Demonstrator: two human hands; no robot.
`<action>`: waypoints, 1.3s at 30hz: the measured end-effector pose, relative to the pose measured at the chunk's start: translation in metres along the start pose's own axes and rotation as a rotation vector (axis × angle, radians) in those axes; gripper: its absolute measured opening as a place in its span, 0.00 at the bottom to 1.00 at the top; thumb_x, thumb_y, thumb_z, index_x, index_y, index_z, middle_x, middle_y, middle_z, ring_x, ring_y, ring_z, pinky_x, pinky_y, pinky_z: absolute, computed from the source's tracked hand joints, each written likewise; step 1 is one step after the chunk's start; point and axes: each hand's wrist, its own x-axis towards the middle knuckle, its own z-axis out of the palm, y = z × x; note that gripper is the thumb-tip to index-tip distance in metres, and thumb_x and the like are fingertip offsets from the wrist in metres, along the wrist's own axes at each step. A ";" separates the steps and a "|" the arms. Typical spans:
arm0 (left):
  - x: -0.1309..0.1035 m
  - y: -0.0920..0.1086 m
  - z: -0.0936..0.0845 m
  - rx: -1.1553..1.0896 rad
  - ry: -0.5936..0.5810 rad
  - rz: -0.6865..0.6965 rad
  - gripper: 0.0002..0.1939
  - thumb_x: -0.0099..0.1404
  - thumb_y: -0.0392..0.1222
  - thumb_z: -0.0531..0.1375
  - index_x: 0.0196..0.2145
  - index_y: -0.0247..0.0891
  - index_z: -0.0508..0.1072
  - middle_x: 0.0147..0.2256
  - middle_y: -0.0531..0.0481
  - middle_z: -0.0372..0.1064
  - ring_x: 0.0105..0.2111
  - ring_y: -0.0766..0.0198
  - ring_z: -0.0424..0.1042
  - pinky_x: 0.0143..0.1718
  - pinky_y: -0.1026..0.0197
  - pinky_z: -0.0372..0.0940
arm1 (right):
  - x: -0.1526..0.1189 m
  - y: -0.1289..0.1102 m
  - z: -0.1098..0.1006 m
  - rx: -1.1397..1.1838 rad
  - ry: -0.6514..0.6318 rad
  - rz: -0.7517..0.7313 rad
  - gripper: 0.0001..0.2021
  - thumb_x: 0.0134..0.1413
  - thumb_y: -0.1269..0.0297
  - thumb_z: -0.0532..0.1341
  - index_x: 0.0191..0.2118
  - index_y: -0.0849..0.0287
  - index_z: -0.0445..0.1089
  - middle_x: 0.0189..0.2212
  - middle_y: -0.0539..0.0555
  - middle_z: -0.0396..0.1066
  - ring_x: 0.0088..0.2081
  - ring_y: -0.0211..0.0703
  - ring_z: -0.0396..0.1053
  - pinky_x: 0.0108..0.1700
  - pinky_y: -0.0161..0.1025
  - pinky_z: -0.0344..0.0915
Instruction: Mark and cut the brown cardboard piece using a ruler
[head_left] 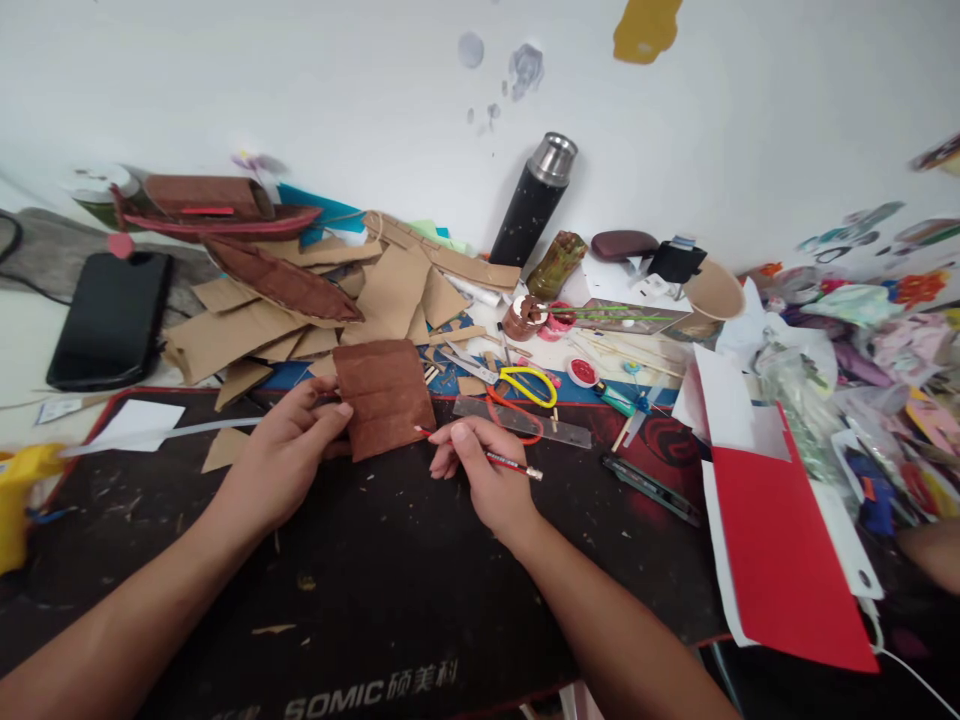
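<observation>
My left hand pinches the left edge of a brown-painted cardboard piece, which is creased in bands and tilted up toward me. Between the thumb and fingers of my right hand is a slim paintbrush or pencil with a red-and-black shaft. Its pale tip lies close to the lower right edge of the cardboard piece; whether it touches, I cannot tell. Just behind my right hand lie scissors with yellow and orange handles and a clear ruler.
Cut cardboard scraps and a brown boat-shaped hull lie at back left, near a finished model boat and a phone. A black thermos leans behind paint pots. A utility knife and red paper lie right.
</observation>
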 end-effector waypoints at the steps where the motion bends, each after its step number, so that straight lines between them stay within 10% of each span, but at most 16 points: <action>1: 0.000 0.000 0.000 0.008 0.003 -0.002 0.26 0.66 0.56 0.72 0.55 0.44 0.71 0.40 0.50 0.84 0.39 0.52 0.86 0.39 0.53 0.81 | -0.001 0.000 0.002 -0.012 -0.011 -0.003 0.25 0.76 0.38 0.63 0.40 0.56 0.82 0.26 0.50 0.79 0.25 0.37 0.77 0.30 0.34 0.75; 39: -0.003 0.005 0.002 0.054 -0.003 0.002 0.24 0.68 0.54 0.70 0.56 0.44 0.71 0.41 0.48 0.85 0.37 0.52 0.86 0.38 0.53 0.81 | -0.006 0.003 0.025 -0.077 -0.123 0.075 0.18 0.76 0.47 0.63 0.42 0.55 0.81 0.31 0.51 0.82 0.29 0.39 0.83 0.34 0.35 0.81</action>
